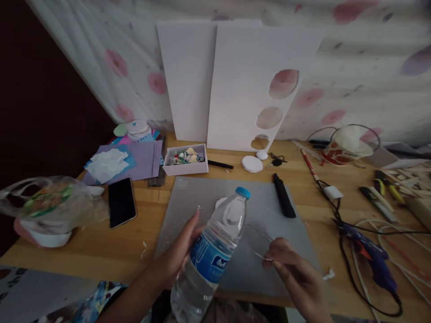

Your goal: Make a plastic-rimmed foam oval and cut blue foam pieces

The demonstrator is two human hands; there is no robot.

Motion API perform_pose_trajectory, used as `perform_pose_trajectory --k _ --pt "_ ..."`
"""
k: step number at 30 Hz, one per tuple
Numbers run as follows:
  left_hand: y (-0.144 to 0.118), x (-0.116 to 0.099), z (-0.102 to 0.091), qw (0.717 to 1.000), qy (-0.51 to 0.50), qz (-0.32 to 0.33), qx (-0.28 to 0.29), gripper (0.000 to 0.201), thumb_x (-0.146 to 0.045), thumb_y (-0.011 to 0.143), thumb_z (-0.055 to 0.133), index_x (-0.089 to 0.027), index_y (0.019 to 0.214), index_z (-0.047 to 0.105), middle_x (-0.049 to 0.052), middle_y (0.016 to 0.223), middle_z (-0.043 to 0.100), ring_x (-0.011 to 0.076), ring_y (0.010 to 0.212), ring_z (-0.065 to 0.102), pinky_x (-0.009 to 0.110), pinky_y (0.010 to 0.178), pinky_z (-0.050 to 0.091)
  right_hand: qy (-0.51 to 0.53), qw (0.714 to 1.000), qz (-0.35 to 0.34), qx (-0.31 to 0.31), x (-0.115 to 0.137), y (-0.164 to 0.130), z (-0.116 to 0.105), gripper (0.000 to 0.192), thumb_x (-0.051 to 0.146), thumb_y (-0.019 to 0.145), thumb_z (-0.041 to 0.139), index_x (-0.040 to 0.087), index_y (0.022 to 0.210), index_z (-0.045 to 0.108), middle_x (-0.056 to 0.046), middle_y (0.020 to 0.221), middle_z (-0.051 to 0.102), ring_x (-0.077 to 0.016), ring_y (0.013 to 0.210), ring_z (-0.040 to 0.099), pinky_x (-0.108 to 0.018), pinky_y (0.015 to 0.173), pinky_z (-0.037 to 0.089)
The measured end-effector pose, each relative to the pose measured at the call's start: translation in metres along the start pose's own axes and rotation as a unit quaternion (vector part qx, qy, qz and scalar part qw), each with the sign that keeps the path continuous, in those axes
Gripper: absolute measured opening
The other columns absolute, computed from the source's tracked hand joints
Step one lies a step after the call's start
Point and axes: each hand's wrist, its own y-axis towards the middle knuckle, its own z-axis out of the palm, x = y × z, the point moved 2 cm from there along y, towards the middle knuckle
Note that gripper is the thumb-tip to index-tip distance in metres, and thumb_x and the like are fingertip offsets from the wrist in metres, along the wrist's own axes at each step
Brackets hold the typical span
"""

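A clear plastic water bottle (210, 260) with a blue cap and blue label leans to the right in front of me. My left hand (183, 246) is wrapped round its left side; the fingers behind it are hidden. My right hand (289, 264) pinches a thin, bent wire (261, 255) between thumb and fingers, right of the bottle. The wire's far end reaches toward the bottle, and I cannot tell whether it touches. Both hands are above a grey cutting mat (256, 278). A white disc (220, 202) shows partly behind the bottle's neck.
A black-handled tool (283, 196) lies on the mat. Behind it stand a white box of scraps (186, 166) and a white board (242, 89) with round holes. At left are a phone (121, 202) and plastic bag (50, 202); at right, a blue glue gun (370, 260) and cables.
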Motion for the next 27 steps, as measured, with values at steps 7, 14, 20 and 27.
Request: perform_pose_trajectory --k 7,14,20,27 --pt "0.002 -0.002 0.003 1.000 -0.016 -0.008 0.021 0.083 -0.085 0.069 0.043 -0.015 0.105 0.069 0.011 0.081 0.075 0.0297 0.083 0.071 0.037 0.076 0.052 0.014 0.998 -0.015 0.052 0.002 0.007 -0.015 0.012 0.021 0.092 0.055 0.024 0.093 0.067 -0.004 0.072 0.068 -0.0215 0.074 0.062 -0.038 0.069 0.050" --pt "0.006 0.007 -0.005 1.000 -0.004 -0.006 0.015 0.064 -0.072 0.073 0.059 -0.016 0.101 0.072 0.008 0.081 0.076 0.0280 0.089 0.071 0.036 0.086 0.049 0.015 0.997 -0.014 0.069 0.008 0.014 -0.027 0.012 0.019 0.088 0.061 0.025 0.093 0.071 -0.003 0.067 0.069 -0.0216 0.068 0.064 -0.038 0.067 0.052" --pt "0.006 0.005 -0.003 1.000 -0.005 0.002 0.012 0.065 -0.072 0.073 0.059 -0.014 0.099 0.073 0.010 0.083 0.076 0.0279 0.088 0.071 0.034 0.081 0.051 -0.010 0.996 -0.043 0.082 0.004 0.010 -0.028 0.016 0.015 0.089 0.058 0.024 0.097 0.068 -0.004 0.073 0.070 -0.0225 0.072 0.065 -0.041 0.072 0.051" --pt "0.003 -0.002 0.001 1.000 -0.011 -0.007 -0.007 0.073 -0.077 0.067 0.059 -0.014 0.101 0.071 0.011 0.084 0.076 0.0294 0.084 0.071 0.035 0.074 0.052 -0.033 0.993 -0.071 0.088 0.007 0.009 -0.024 0.021 0.012 0.090 0.055 0.025 0.103 0.065 -0.003 0.077 0.071 -0.0209 0.071 0.065 -0.041 0.074 0.048"
